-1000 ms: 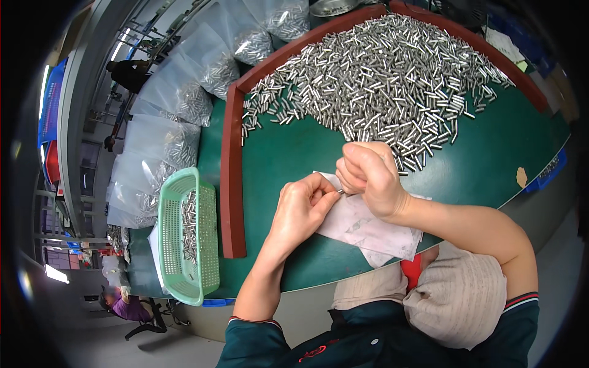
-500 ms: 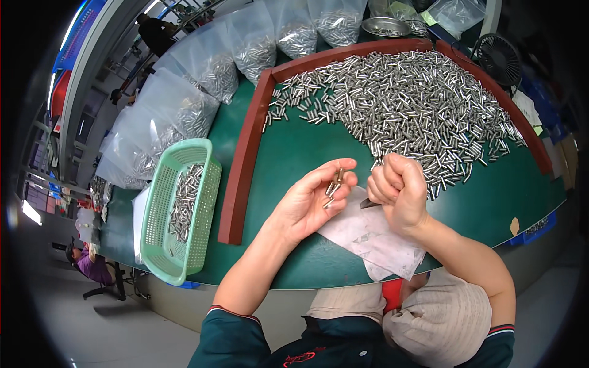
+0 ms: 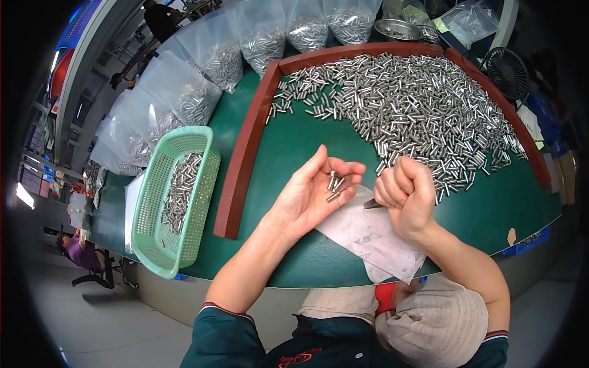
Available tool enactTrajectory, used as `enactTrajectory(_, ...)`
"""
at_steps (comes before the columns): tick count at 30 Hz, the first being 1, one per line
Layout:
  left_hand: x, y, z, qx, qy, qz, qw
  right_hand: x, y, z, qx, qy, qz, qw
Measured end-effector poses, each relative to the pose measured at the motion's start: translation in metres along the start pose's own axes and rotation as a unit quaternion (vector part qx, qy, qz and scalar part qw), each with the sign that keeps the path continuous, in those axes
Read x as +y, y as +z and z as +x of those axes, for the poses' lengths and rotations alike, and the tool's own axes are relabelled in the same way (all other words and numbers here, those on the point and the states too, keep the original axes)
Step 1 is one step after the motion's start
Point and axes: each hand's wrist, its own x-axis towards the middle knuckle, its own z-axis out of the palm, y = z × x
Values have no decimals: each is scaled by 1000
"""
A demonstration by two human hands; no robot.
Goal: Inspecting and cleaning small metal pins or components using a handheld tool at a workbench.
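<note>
Cradling metal pins (image 3: 338, 184) in open left hand (image 3: 302, 199), gripping dark tool (image 3: 372, 204) in right hand (image 3: 410, 199); seems far from finished, with plastic basket (image 3: 202, 199) part-filled left of large pin heap (image 3: 417, 116).

Head-worn fisheye view, downward over the table (image 3: 288, 145)

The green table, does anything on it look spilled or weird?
Yes: a ragged tan patch stands out on the green table, near its right edge; scrap or chipped surface, I can't tell. The pale cloth has grey smudges. The metal pins look heaped inside the red-brown border, not spilled.
</note>
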Motion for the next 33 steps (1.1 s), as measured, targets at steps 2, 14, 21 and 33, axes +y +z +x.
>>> enactTrajectory(2, 3, -4, -1, -17, 25, 81, 996, 2, 2, -6, -30, -21, -25, 999)
enactTrajectory(14, -2, 19, 45, 109, 163, 704, 682, -1, 2, -20, -200, -173, -285, 921)
enactTrajectory(21, -9, 32, 64, 88, 202, 781, 585, -6, -1, -21, -172, -149, -264, 937)
enactTrajectory(33, -15, 16, 16, 109, 223, 767, 592, -3, 0, -8, -4, -36, -51, 998)
